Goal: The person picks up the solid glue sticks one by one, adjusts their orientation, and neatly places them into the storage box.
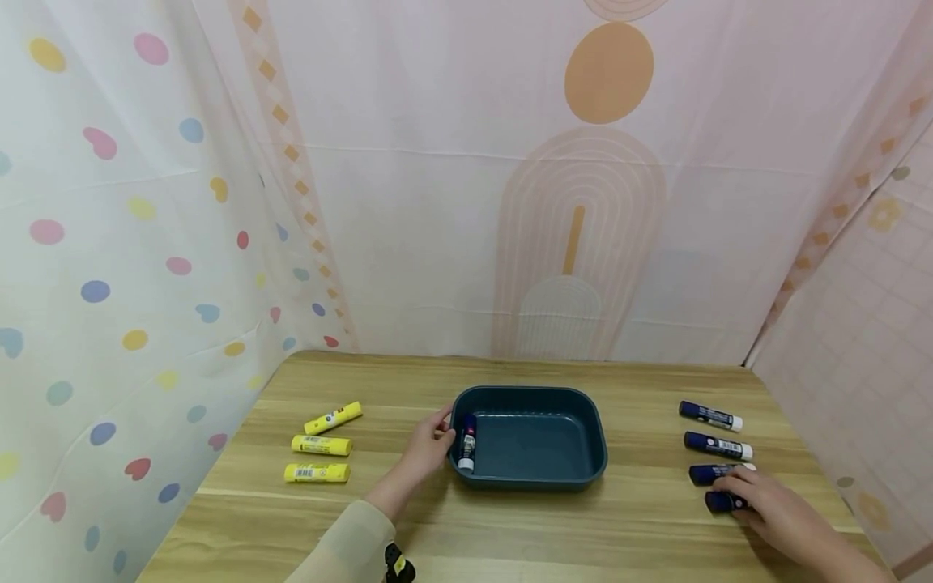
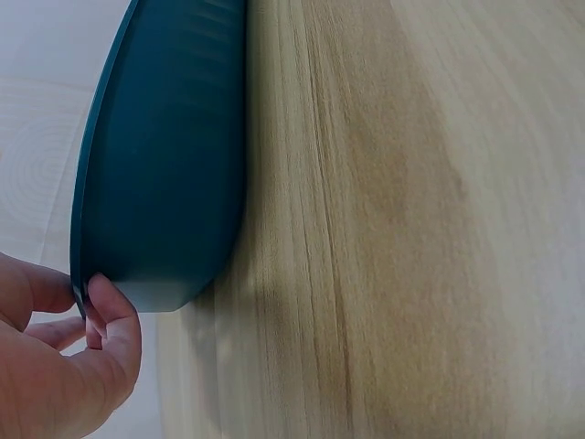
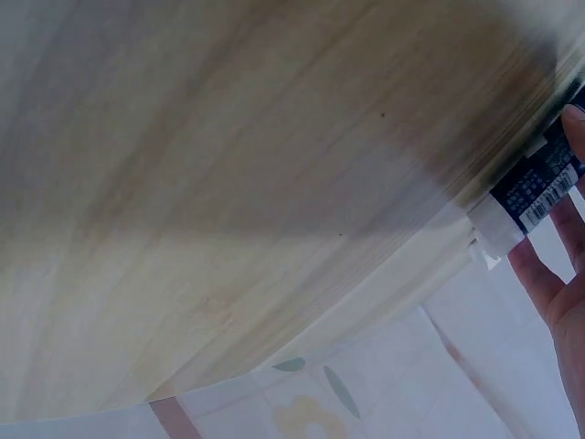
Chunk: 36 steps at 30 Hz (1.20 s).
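My left hand [image 1: 428, 447] pinches the left rim of a dark teal rectangular tray [image 1: 528, 484], thumb and fingers on either side of the edge in the left wrist view. One dark blue glue stick [image 1: 468, 443] with a white end lies inside, along the tray's left wall. Over at the right, my right hand [image 1: 778, 514] holds the nearest dark blue glue stick [image 1: 722, 503] between thumb and fingers. Its white end and barcode label show in the right wrist view; in the head view the fingers hide that end. Another blue glue stick [image 1: 705, 474] lies just behind these fingers.
Farther back on the right lie two more blue glue sticks [image 1: 717, 446], roughly parallel. Three yellow glue sticks [image 1: 321, 445] lie left of the tray on the wooden table [image 1: 510, 534]. Patterned curtains [image 1: 408, 243] hang behind the table and at both sides.
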Each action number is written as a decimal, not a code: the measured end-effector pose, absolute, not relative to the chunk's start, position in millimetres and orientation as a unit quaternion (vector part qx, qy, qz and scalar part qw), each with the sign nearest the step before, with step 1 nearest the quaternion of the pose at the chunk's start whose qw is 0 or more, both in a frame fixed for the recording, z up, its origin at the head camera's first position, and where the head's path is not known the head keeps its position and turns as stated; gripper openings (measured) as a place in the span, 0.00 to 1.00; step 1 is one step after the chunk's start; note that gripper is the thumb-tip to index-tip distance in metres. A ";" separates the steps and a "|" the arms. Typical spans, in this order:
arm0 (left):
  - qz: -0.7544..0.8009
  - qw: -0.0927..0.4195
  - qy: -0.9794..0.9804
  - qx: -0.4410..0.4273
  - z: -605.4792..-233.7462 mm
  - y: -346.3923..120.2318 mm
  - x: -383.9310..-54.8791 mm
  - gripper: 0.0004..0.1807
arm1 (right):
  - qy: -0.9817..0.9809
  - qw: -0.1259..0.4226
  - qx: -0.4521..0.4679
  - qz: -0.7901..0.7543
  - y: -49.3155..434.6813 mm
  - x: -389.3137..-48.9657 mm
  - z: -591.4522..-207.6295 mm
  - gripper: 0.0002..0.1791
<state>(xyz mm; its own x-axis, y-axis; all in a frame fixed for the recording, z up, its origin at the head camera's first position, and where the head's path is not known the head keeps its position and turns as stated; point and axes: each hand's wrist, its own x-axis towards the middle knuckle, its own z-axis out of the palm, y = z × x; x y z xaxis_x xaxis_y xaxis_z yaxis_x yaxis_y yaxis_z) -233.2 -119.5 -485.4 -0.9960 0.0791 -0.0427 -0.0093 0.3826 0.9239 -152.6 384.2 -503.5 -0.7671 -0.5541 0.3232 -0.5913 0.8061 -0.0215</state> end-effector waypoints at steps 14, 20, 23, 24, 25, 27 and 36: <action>0.554 0.044 0.831 0.019 -483.2 -119.7 -232.6 0.26 | -0.956 0.174 0.188 0.147 366.8 -152.4 -481.3 0.36; 0.559 0.047 0.828 0.020 -483.9 -119.3 -233.1 0.26 | -0.943 0.199 0.177 0.198 357.4 -158.8 -475.3 0.27; 0.563 0.051 0.824 0.021 -484.3 -120.1 -233.0 0.26 | -0.937 0.201 0.167 0.232 351.2 -162.5 -474.2 0.23; 0.565 0.053 0.823 0.021 -484.7 -120.3 -233.0 0.26 | -0.936 0.198 0.161 0.245 348.6 -163.8 -473.8 0.23; 0.566 0.054 0.822 0.020 -484.9 -120.6 -233.0 0.26 | -0.934 0.196 0.153 0.256 345.6 -165.1 -473.0 0.23; 0.567 0.055 0.822 0.019 -485.0 -121.0 -233.1 0.26 | -0.931 0.175 0.133 0.292 339.5 -167.9 -470.3 0.22; 0.566 0.050 0.823 0.019 -486.1 -120.2 -234.3 0.26 | -0.841 -0.045 -0.025 0.539 308.7 -178.0 -450.4 0.34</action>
<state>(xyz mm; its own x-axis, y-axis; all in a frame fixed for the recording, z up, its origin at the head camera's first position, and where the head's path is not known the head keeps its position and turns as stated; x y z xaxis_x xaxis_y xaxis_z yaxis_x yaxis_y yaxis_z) -234.3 -120.2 -486.1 -0.9942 0.0877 -0.0620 -0.0264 0.3593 0.9329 -178.0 308.7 -450.4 -0.9947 -0.0064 -0.1024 0.0904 0.4169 -0.9044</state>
